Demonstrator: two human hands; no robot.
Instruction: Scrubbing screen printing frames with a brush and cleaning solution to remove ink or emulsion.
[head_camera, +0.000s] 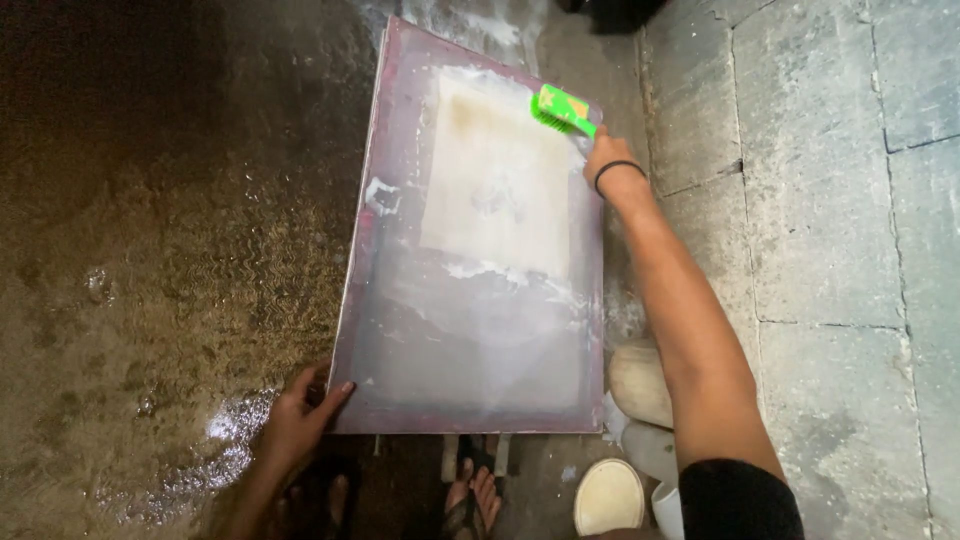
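Currently the framed screen (470, 250) lies tilted on the wet floor (150, 250), left hand (300, 420) clamped on its near-left corner, right hand (608, 155) gripping 1 green brush (562, 110) at the far-right edge; likely light, stiff-framed, slippery, mesh fragile, so hold the frame.

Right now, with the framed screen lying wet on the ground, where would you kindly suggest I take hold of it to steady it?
Probably by the frame, at the near-left corner, coming from the near side, as the left hand does. The framed screen has a firm reddish border there, while its soapy mesh middle looks thin. The right hand with the green brush occupies the far right edge.
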